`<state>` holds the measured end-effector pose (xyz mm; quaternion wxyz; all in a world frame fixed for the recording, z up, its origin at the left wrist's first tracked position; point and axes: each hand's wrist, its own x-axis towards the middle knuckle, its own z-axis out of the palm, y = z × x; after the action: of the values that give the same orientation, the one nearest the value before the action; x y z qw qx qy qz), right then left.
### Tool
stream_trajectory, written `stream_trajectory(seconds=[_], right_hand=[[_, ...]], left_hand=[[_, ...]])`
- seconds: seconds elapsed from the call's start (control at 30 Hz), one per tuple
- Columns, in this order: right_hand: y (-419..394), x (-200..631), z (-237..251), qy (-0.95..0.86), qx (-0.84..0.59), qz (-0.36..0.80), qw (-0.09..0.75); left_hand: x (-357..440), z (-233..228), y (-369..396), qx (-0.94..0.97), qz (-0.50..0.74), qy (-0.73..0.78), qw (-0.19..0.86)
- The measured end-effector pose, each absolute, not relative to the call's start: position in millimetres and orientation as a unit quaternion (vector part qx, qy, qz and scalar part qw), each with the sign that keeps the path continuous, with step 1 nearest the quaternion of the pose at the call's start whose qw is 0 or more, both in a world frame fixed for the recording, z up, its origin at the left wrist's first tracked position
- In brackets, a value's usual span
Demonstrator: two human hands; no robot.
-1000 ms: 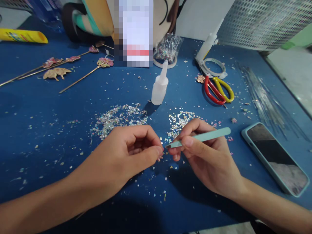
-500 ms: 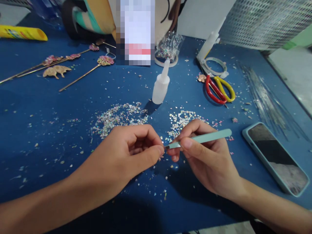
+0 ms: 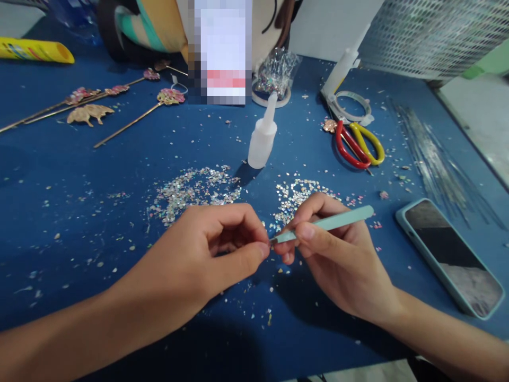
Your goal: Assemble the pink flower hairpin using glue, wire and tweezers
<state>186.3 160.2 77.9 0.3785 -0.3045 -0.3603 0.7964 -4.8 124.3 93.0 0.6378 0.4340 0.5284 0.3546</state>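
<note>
Right hand clamps mint tweezers, tip at 9 o'clock, touching left hand pinch; pinched piece hidden. Keep wrists low over counter, tip steady; sequin pile at 12.

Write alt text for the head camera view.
Over a blue table strewn with sequins, the right hand holds mint tweezers with their tip at the left hand, whose fingertips are pinched together. Behind stand a glue bottle and scissors; a phone lies at right.

A craft worktable: scattered sequins, glue bottle, scissors.
</note>
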Motion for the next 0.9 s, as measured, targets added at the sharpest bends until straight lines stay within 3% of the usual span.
stream_trajectory(seconds=[0.4,0.9], right_hand=[[160.8,187.3,79.4,-0.393,-0.313,0.784,0.364],[163.1,188.9,88.2,-0.354,-0.310,0.824,0.316]], left_hand=[[-7.7,99.8,127.4,0.365,0.265,0.515,0.729],[-1.1,105.1,117.8,0.439,0.295,0.542,0.654]])
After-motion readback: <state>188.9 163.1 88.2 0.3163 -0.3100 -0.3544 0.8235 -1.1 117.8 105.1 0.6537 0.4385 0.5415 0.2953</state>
